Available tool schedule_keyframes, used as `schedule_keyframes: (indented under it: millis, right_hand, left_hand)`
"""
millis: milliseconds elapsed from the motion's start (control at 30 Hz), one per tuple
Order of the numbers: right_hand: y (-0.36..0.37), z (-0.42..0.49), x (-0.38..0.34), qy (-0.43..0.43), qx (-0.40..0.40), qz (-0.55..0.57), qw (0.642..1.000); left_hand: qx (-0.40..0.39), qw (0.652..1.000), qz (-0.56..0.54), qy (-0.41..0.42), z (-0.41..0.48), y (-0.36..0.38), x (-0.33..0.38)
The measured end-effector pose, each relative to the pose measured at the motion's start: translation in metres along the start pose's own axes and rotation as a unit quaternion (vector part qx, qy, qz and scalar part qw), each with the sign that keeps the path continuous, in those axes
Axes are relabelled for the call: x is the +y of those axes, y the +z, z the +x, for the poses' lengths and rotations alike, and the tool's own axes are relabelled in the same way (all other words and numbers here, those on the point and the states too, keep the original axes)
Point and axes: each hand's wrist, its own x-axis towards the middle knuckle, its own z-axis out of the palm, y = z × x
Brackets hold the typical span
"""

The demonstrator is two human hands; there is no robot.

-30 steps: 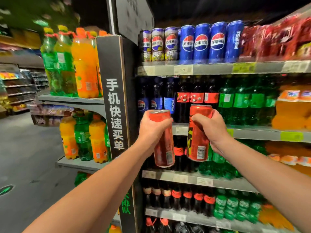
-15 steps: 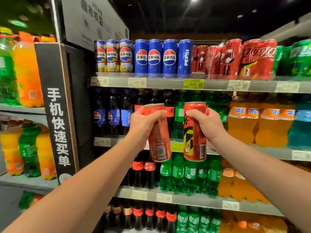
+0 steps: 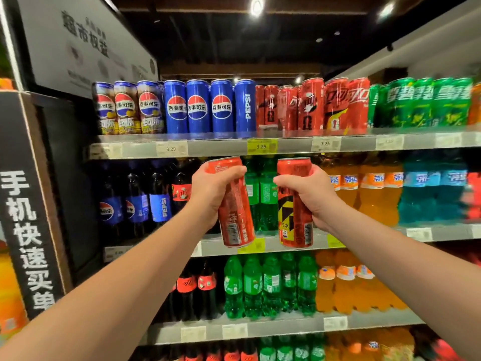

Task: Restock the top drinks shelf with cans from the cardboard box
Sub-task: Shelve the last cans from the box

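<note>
My left hand (image 3: 212, 190) grips a tall red can (image 3: 235, 220) near its top; the can tilts with its base to the right. My right hand (image 3: 309, 192) grips a second red can (image 3: 294, 217) with a yellow and black pattern, held upright. Both cans hang in front of the second shelf, just below the top shelf's front rail (image 3: 286, 144). The top shelf holds rows of blue cola cans (image 3: 197, 106), red cans (image 3: 309, 108) and green cans (image 3: 421, 101). The cardboard box is out of view.
Price tags line each shelf rail. Lower shelves carry dark cola bottles (image 3: 135, 204), green bottles (image 3: 260, 285) and orange bottles (image 3: 364, 196). A black end panel with white characters (image 3: 26, 225) stands at the left. A white sign (image 3: 78, 45) hangs above it.
The view has swung right and upward, so the top shelf sits lower and closer in frame. Both hands have risen with their cans towards the top shelf rail.
</note>
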Motion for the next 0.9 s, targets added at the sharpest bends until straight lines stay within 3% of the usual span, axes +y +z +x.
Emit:
schedule_keyframes:
  millis: [400, 700, 900]
  right_hand:
    - [-0.008, 0.005, -0.02, -0.056, 0.079, -0.016, 0.995]
    - [-0.022, 0.031, -0.032, -0.071, 0.045, 0.016, 0.996]
    - [-0.043, 0.064, -0.042, -0.086, 0.016, 0.011, 0.996]
  left_hand:
    - [-0.081, 0.996, -0.043, 0.023, 0.024, 0.036, 0.009]
    - [-0.152, 0.987, -0.037, 0.041, 0.034, 0.065, 0.016]
    - [-0.116, 0.991, -0.044, 0.048, 0.049, 0.092, 0.027]
